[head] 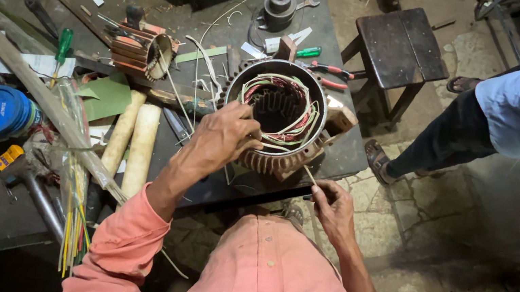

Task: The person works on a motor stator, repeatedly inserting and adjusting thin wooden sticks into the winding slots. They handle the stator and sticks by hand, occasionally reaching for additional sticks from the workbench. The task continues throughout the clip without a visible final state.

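Looking straight down on the person now, and it's a salmon-pink shirt filling the bottom of the view, plain cloth with soft creases across the front. There's a button placket running down the middle, small pale buttons showing along it. Both sleeves are pushed up and bunched in thick folds near the elbows, forearms bare below them. The left hand is bare, no glove, no ring visible. The right hand is bare as well, and neither wrist carries a watch or band.
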